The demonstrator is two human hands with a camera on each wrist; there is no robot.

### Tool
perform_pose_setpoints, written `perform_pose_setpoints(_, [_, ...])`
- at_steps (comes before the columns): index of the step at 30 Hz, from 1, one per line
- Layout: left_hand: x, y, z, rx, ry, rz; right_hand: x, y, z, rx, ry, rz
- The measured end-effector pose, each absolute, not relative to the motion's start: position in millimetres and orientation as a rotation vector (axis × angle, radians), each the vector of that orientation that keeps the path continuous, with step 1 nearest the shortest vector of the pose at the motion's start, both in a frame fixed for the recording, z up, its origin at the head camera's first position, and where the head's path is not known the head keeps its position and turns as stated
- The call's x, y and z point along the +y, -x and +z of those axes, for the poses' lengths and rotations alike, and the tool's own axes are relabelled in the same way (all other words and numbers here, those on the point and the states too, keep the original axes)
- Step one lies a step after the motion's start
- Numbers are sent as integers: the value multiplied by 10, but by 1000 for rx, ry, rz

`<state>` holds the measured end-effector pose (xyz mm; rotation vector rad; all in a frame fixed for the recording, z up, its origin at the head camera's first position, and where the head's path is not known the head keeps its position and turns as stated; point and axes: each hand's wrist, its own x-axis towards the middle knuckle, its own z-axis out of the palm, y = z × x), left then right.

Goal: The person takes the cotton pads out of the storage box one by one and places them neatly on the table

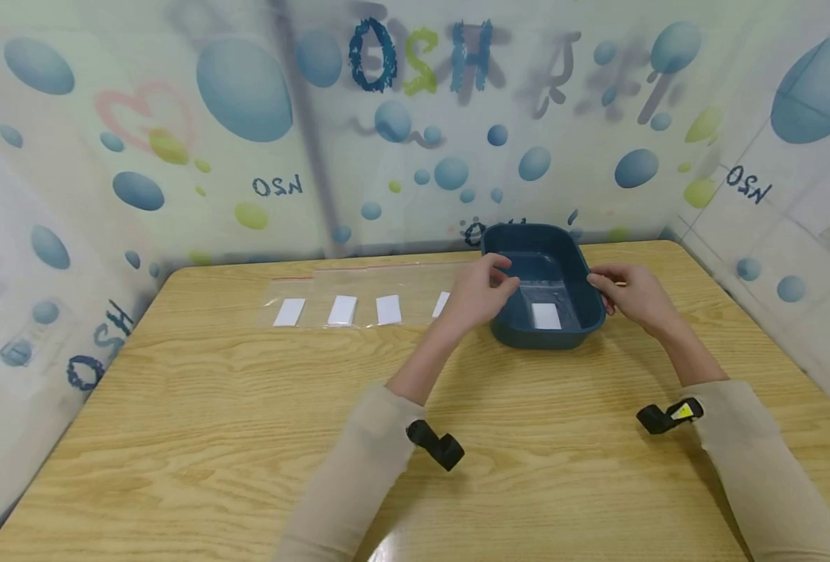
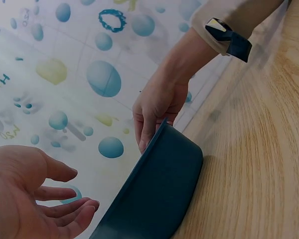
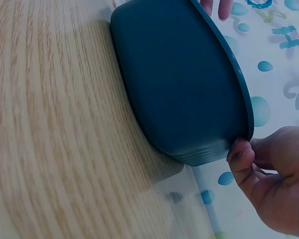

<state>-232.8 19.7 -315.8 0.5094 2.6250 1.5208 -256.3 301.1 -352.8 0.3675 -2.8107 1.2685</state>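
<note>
A dark blue plastic basin (image 1: 544,340) stands on the table at the back right, with a white card (image 1: 546,316) lying in its near end. My right hand (image 1: 632,295) pinches the basin's right rim between thumb and fingers, which the right wrist view shows closely. Over the left rim hovers my left hand (image 1: 481,293), its fingers loosely bent and apart with nothing between them. To the left, a clear plastic bag strip (image 1: 323,282) lies flat with white cards (image 1: 389,310) in a row; my left hand partly covers the rightmost card (image 1: 440,304).
The wooden table (image 1: 246,437) ends at the back against a white wall sheet (image 1: 415,172) printed with blue and green bubbles. Similar sheets stand at both sides. Black straps with small devices hang at the left cuff (image 1: 379,425) and the right cuff (image 1: 731,414).
</note>
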Motion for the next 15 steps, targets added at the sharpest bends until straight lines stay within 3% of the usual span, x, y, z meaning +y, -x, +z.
perform_pose_setpoints(15, [454, 2384, -3232, 2709, -443, 1366, 3007, 2570, -3541, -2800, -341, 1272])
